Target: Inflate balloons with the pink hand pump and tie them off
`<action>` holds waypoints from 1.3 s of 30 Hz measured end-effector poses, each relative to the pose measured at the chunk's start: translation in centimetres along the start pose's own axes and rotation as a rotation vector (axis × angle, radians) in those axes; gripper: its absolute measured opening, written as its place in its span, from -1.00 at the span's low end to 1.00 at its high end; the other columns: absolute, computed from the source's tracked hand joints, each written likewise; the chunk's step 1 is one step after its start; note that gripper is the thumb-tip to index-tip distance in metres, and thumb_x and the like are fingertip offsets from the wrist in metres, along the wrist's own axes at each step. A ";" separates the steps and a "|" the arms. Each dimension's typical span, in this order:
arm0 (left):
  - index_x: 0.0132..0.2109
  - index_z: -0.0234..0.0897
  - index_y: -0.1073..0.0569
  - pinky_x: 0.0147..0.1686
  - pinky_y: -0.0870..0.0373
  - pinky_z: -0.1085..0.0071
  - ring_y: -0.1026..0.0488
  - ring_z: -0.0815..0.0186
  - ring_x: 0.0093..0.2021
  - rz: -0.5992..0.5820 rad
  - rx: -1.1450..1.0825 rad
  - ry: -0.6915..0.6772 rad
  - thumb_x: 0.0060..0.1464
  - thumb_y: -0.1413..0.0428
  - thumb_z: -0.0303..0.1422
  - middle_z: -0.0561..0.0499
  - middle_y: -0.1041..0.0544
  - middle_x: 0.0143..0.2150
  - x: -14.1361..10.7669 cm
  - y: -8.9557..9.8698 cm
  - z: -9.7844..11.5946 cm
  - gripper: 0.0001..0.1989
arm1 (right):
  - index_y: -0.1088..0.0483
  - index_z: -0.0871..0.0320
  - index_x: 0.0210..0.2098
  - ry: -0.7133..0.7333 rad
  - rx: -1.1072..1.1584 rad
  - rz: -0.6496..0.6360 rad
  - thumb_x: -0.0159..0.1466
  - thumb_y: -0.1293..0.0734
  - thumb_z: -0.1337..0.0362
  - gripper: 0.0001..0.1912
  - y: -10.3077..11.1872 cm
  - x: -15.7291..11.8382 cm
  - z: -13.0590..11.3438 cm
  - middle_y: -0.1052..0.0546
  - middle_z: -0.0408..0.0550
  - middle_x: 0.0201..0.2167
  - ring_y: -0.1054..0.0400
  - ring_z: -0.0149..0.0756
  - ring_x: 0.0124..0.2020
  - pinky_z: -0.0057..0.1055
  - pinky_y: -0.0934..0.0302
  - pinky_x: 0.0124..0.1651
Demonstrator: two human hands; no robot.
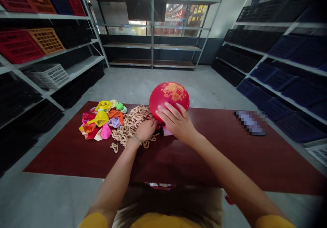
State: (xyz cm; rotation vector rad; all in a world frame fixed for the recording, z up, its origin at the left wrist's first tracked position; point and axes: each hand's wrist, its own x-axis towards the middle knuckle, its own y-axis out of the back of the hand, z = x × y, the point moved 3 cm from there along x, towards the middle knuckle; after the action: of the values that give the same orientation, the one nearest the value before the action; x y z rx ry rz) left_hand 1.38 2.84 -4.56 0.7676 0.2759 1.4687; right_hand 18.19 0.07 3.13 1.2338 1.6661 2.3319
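Observation:
An inflated red balloon (170, 96) with a yellow print stands over the middle of the dark red table (204, 163). My right hand (176, 122) lies against its near side with the fingers spread. At the balloon's lower left, my left hand (146, 131) has its fingers closed; what they grip is too small to make out. Under and around that hand is a heap of beige curved pieces (135, 119). Left of the heap lies a pile of limp balloons (100, 118) in several colours. A dark object and a pink piece (168, 131) show partly beneath my hands.
A blurred, pixelated flat object (250, 122) lies on the table's right side. Shelves with crates (47, 40) stand at the left, and shelves with dark bins (293, 50) at the right. A metal rack (152, 27) stands at the back, beyond the grey floor.

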 end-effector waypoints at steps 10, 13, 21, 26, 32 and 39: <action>-0.38 -0.21 -0.41 -0.28 -0.30 0.35 -0.43 0.19 -0.41 -0.072 0.186 -0.022 0.27 0.09 -0.31 -0.07 -0.47 -0.44 -0.2 -0.8 -0.1 -0.72 | -0.23 -0.01 0.23 0.161 -0.047 -0.243 0.27 -0.29 0.33 -0.46 -3.9 1.4 2.5 -0.25 -0.11 0.30 0.08 -0.11 0.39 0.18 0.36 0.39; -0.39 -0.20 -0.41 -0.27 -0.29 0.36 -0.41 0.21 -0.42 -0.047 0.090 -0.061 0.26 0.05 -0.31 -0.05 -0.46 -0.44 -0.2 -0.5 0.0 -0.74 | -0.31 -0.01 0.17 0.146 -0.073 -0.191 0.28 -0.31 0.30 -0.55 -4.0 1.4 2.8 -0.29 -0.09 0.27 0.07 -0.09 0.38 0.22 0.37 0.38; -0.49 -0.22 -0.36 -0.31 -0.23 0.39 -0.32 0.28 -0.46 -0.068 -0.142 -0.016 0.22 -0.01 -0.24 0.00 -0.40 -0.50 -0.2 0.2 0.7 -0.69 | -0.47 0.04 -0.09 0.242 -0.164 -0.040 0.34 -0.22 0.36 -0.76 -5.6 1.1 3.0 -0.38 -0.15 0.20 -0.01 -0.18 0.36 0.15 0.24 0.40; -0.45 -0.23 -0.27 -0.56 -0.14 0.44 -0.19 0.38 -0.60 -0.133 -0.471 0.286 0.25 0.12 -0.06 0.09 -0.28 -0.59 -0.4 -0.4 0.5 -0.59 | -0.49 0.05 -0.13 0.249 -0.197 0.045 0.33 -0.23 0.40 -0.77 -5.6 0.6 3.3 -0.40 -0.14 0.19 -0.04 -0.14 0.35 0.12 0.14 0.39; -0.38 -0.29 -0.29 -0.69 -0.10 0.60 -0.17 0.50 -0.62 -0.206 -1.003 0.484 0.18 -0.03 -0.15 0.13 -0.23 -0.56 -0.7 -0.7 1.3 -0.70 | -0.47 0.03 -0.09 0.284 -0.209 -0.001 0.32 -0.24 0.43 -0.73 -4.1 0.4 3.6 -0.43 -0.15 0.15 -0.08 -0.13 0.33 0.17 0.06 0.36; -0.31 -0.36 -0.43 -0.61 -0.31 0.63 -0.31 0.50 -0.52 -0.251 -0.978 0.443 0.10 -0.15 -0.24 0.02 -0.43 -0.43 -0.8 0.5 2.1 -0.77 | -0.47 0.02 -0.07 0.324 -0.198 -0.029 0.32 -0.22 0.45 -0.71 -1.6 1.0 3.5 -0.48 -0.17 0.09 -0.18 -0.17 0.27 0.20 -0.02 0.32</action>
State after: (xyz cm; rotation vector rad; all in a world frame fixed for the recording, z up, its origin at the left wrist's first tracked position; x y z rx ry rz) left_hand 2.17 1.47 -2.97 -0.3711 -0.0376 1.3047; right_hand 19.00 3.96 2.80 0.8282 1.4641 2.7150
